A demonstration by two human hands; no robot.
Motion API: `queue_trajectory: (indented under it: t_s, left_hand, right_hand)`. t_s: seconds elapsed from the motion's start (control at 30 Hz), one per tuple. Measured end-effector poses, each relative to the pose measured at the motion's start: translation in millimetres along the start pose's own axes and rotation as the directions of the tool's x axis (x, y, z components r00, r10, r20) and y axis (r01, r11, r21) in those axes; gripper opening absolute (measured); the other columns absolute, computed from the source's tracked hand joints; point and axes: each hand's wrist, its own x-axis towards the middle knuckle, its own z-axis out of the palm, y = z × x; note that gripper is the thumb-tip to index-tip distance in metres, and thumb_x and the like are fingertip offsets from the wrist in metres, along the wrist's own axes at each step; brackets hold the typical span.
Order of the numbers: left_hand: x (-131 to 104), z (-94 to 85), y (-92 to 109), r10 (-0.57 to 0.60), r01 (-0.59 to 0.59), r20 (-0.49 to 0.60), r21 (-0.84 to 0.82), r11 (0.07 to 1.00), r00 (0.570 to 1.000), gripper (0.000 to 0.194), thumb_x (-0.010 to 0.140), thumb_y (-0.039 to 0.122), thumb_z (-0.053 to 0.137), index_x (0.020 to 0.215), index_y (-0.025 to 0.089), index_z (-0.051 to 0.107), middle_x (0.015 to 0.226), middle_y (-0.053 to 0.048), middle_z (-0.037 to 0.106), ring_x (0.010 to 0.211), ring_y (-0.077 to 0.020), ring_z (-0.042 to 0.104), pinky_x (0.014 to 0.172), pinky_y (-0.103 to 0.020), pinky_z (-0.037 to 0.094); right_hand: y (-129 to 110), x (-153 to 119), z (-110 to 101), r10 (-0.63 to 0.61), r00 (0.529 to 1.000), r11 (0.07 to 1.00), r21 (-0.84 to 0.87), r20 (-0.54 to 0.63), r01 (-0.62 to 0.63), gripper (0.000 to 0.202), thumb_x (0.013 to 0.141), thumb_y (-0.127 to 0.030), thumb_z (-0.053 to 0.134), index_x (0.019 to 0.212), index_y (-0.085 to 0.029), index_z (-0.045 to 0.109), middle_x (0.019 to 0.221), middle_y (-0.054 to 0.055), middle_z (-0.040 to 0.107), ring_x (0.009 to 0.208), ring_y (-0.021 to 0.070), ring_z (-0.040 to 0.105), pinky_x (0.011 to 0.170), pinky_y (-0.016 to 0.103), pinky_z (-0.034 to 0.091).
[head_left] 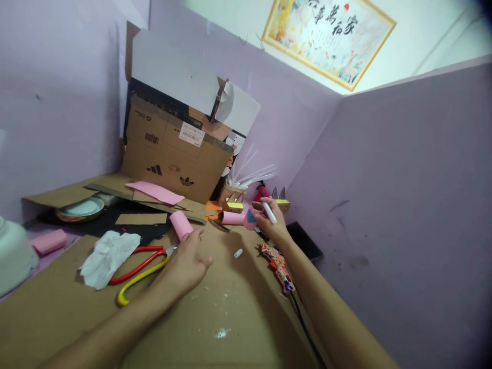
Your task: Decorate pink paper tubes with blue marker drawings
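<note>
My left hand is over the cardboard-covered table with its fingers apart. A pink paper tube lies just beyond its fingers; whether they touch it I cannot tell. My right hand is closed around a white marker. A pink tube with a blue patch is at its fingers, partly hidden, and seems held along with the marker. Between the hands a small white cap lies on the cardboard. Beside my right forearm is a colourfully patterned glue gun with a black cord.
Red-and-yellow-handled scissors and crumpled white tissue lie left. Behind stands a large cardboard box. Another pink tube, yellow-banded eared pieces and a holder of clear sticks are at the back. A black tray sits right.
</note>
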Motion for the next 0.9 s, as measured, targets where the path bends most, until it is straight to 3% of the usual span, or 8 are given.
queue_trajectory:
  t_s: [0.13,0.27,0.37,0.53,0.7,0.9]
  left_hand:
    - [6.3,-9.4,-1.3,0.034,-0.033,-0.077,0.014,0.999,0.996,0.062,0.069,0.023,0.055,0.129,0.013,0.043,0.123,-0.014,0.054,0.080,-0.0208,0.061,0.071,-0.032,0.046]
    - [14.5,-24.2,-0.4,-0.014,0.023,-0.159,0.057,0.998,0.987,0.057,0.071,0.027,0.055,0.126,0.015,0.046,0.104,-0.010,0.063,0.075,-0.0208,0.062,0.070,-0.031,0.045]
    - [21.9,-32.6,-2.2,-0.061,0.075,-0.222,0.055,0.996,0.973,0.058,0.071,0.031,0.056,0.126,0.015,0.046,0.093,-0.009,0.066,0.076,-0.0232,0.064,0.066,-0.030,0.045]
    - [34.3,-39.5,-13.1,-0.080,0.090,-0.274,0.025,0.996,0.958,0.057,0.069,0.025,0.056,0.124,0.015,0.047,0.107,-0.012,0.065,0.079,-0.0228,0.065,0.067,-0.029,0.047]
    - [41.2,-48.0,-18.0,-0.119,0.142,-0.330,0.048,0.989,0.937,0.051,0.072,0.026,0.054,0.121,0.014,0.050,0.118,-0.014,0.060,0.087,-0.0268,0.065,0.076,-0.036,0.048]
    - [44.8,-55.9,-21.5,-0.110,0.154,-0.391,0.085,0.984,0.914,0.053,0.075,0.032,0.053,0.124,0.012,0.048,0.124,-0.017,0.057,0.106,-0.0315,0.058,0.084,-0.039,0.046]
  right_hand:
    - [33.4,5.8,4.4,0.047,0.998,0.999,0.011,-0.031,-0.046,0.044,0.059,-0.019,0.065,0.098,-0.022,0.046,0.095,0.005,0.066,0.087,0.0214,0.062,0.073,0.036,0.050]
    - [48.4,1.2,3.1,0.064,0.996,0.997,0.035,-0.060,-0.062,0.046,0.055,-0.020,0.069,0.096,-0.022,0.047,0.100,0.006,0.065,0.087,0.0221,0.063,0.075,0.039,0.051]
    - [47.8,1.9,-0.5,0.065,0.995,0.996,0.069,-0.074,-0.060,0.050,0.057,-0.024,0.071,0.099,-0.023,0.045,0.107,0.007,0.063,0.091,0.0219,0.063,0.078,0.039,0.051]
    - [43.8,5.3,-6.4,0.044,0.994,0.997,0.060,-0.105,-0.038,0.051,0.059,-0.029,0.071,0.100,-0.023,0.042,0.110,0.008,0.061,0.096,0.0226,0.063,0.082,0.041,0.050]
    - [39.6,3.9,-13.5,-0.016,0.986,0.999,-0.054,-0.166,0.007,0.048,0.063,-0.034,0.069,0.103,-0.023,0.044,0.113,0.010,0.060,0.106,0.0237,0.058,0.084,0.041,0.048]
    - [28.6,5.0,-5.2,-0.067,0.983,0.968,-0.249,-0.171,0.023,0.043,0.059,-0.031,0.073,0.096,-0.022,0.053,0.097,0.008,0.065,0.093,0.0266,0.062,0.084,0.045,0.045]
